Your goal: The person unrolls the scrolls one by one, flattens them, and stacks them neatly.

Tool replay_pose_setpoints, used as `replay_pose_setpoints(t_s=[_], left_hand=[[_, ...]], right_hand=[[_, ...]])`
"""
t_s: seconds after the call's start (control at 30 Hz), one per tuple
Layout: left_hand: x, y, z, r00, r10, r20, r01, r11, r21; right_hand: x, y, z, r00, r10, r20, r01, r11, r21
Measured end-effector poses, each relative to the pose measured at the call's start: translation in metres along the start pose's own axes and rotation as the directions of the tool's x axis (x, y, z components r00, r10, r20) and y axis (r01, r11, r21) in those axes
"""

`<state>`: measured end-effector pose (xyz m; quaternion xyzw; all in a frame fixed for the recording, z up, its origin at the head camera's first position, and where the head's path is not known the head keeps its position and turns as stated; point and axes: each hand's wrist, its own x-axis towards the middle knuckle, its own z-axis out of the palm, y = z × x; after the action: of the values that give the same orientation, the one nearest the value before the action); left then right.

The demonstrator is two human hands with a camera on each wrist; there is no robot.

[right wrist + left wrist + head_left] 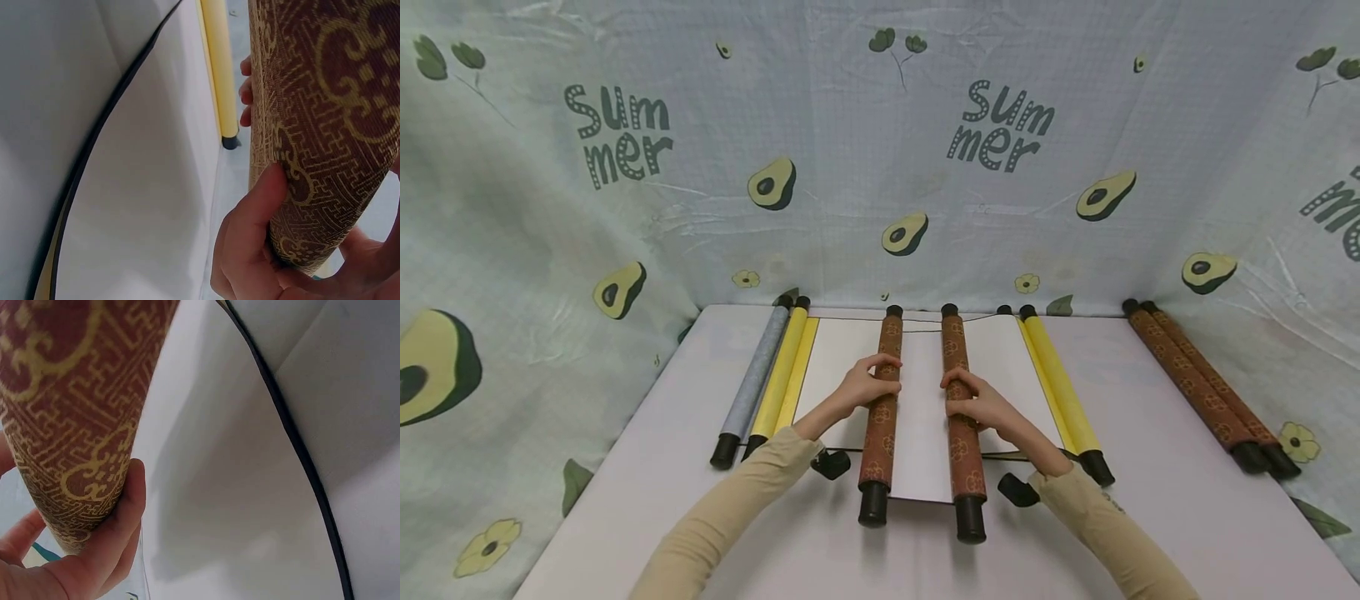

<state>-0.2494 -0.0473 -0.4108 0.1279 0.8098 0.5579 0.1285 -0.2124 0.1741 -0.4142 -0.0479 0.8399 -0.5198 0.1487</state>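
A hanging scroll with brown, gold-patterned backing is partly unrolled, with a white strip [922, 433] showing between its two rolls. Around the left roll [877, 446] curl the fingers and thumb of my left hand [859, 387]. My right hand [981, 402] grips the right roll [964, 454] at about mid-length. Black knobs cap both rolls, and their near ends look raised above the table. Beneath lies a second scroll, spread open, its white sheet [835, 358] between a left yellow roll [781, 375] and a right yellow roll [1063, 392]. In the right wrist view the thumb [253, 219] presses the patterned backing.
A grey-blue rolled scroll [754, 383] lies along the left yellow roll. Far right, a brown patterned scroll [1187, 379] with two adjacent rolls rests near the side curtain. A printed cloth [850, 183] hangs behind and beside the white table [647, 500]. Small black devices [831, 464] sit by the wrists.
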Motion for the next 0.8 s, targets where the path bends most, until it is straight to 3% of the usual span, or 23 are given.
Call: replay_pose_setpoints(t_s=[0.37,0.8], left_hand=[[-0.003,-0.004,-0.001,0.999,0.034,-0.022,-0.032,0.995,0.097],[-0.005,-0.004,-0.011,0.999,-0.026,0.024,0.023,0.996,0.087]], right_hand=[[-0.003,0.004,0.002,0.999,-0.044,-0.009,0.043,0.999,-0.026],[-0.006,0.007,-0.007,0.998,-0.068,-0.007,0.068,0.996,-0.053]])
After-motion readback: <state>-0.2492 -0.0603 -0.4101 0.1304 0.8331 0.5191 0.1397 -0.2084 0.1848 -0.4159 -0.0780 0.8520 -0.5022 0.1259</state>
